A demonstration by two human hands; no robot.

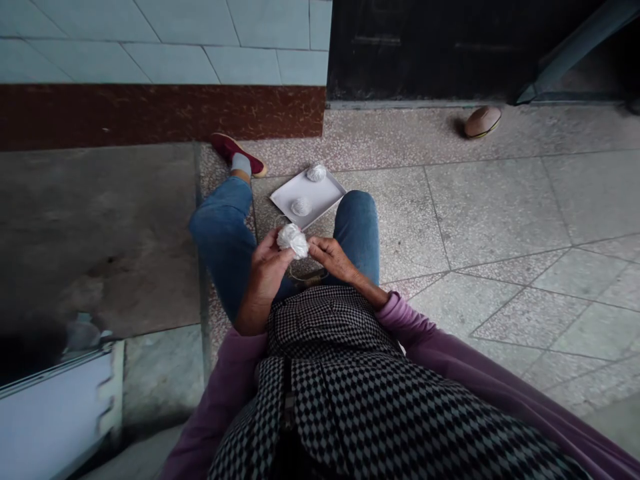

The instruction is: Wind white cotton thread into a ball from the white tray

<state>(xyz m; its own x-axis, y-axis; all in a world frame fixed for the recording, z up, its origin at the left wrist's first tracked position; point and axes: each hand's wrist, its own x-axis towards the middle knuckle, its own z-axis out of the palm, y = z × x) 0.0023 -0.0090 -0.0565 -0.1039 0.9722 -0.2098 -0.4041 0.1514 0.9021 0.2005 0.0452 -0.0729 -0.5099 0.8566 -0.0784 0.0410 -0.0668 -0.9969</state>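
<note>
crumpled white wrap (293,241) sits between the person's two hands, held above the lap and just short of the tray. all around is a speckled stone floor (500,200) laid in big grey tiles, meeting a pale tiled wall (150,47) with a reddish-brown band (150,113) along its foot, and a black door (425,47) off to the right. a white panel (55,413) stands at the lower left, and a rounded brown object (483,122) lies on the floor near the door. the person sits with legs bent in blue jeans (220,233), wearing a black-and-grey checked vest (325,400) over a purple sleeve (425,340), with a red shoe (237,153) on the far foot. a white tray (307,197) lies just past the knees, carrying one wrapped white ball (316,173) at its far corner and another (301,206) nearer the middle. the left hand (265,267) cups the wrap from below, while the right hand (333,259) presses its fingertips (314,245) against the wrap's other side, the two hands close together on it.
</note>
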